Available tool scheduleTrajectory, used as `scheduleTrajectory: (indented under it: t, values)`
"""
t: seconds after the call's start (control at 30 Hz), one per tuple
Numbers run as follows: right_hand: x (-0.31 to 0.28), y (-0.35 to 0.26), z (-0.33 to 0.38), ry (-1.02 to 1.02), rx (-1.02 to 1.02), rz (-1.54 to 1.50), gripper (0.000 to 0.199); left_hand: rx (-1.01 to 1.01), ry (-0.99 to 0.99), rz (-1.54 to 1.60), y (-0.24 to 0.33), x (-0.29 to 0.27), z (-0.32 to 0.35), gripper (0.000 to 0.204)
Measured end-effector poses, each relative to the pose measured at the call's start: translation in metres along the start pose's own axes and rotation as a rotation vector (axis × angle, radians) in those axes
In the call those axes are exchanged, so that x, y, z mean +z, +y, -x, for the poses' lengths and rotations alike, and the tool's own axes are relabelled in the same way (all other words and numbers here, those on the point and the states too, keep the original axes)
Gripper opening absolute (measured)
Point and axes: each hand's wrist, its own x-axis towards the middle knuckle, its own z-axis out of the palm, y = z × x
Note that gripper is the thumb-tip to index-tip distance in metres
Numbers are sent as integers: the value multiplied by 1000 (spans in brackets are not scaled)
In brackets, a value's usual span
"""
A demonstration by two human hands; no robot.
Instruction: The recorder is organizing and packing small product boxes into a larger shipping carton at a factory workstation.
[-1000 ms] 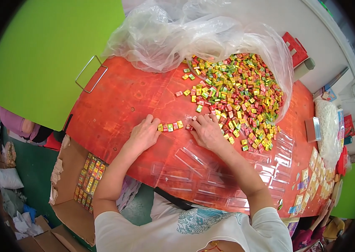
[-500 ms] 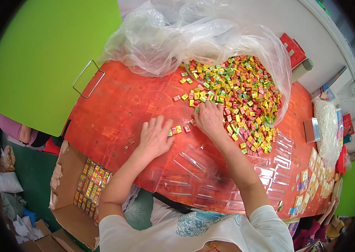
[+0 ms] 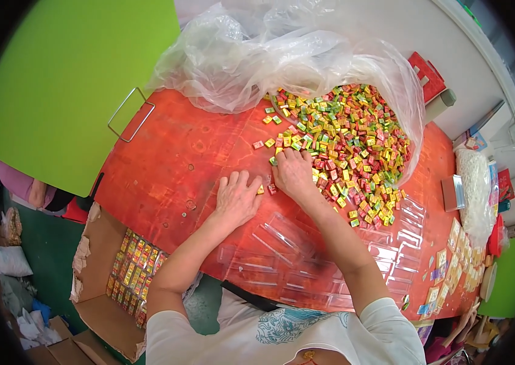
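Note:
A heap of small box-shaped packs (image 3: 361, 152), red, yellow and green, spreads from a clear plastic bag (image 3: 221, 67) over the red tabletop (image 3: 160, 146). My left hand (image 3: 238, 199) rests on the table left of the heap, its bent fingers closed over a short row of packs. Most of that row is hidden; a yellow pack (image 3: 260, 190) shows beside the thumb. My right hand (image 3: 294, 175) is at the heap's near left edge, fingers curled down among the packs, their tips hidden. A red pack (image 3: 271, 189) lies between my hands.
Clear plastic trays (image 3: 288, 237) lie nearer me on the table. A cardboard box (image 3: 108, 310) holding rows of filled packs stands at lower left. A green board (image 3: 69, 91) with a wire handle (image 3: 131, 115) borders the left. Cards (image 3: 443, 267) lie at right.
My left hand has moved right and slightly up, covering the row of packs that showed beside it. My right hand has shifted slightly left, closer to it.

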Motion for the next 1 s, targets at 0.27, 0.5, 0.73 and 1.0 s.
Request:
scheduleTrajectory:
  t: [0.27, 0.5, 0.73, 1.0]
  values:
    - [-15, -32, 14, -14, -112, -46, 14, -55, -28, -32, -6, 1, 6, 30]
    - [-43, -29, 37, -190, -95, -107, 43, -57, 3, 29, -12, -19, 14, 50]
    - [-32, -21, 16, -249, -270, -201, 51, -318, -345, 160, -34, -59, 41, 69]
    - [-21, -41, 24, -307, -243, -212, 37, -221, -262, 147, -28, -34, 36, 53]
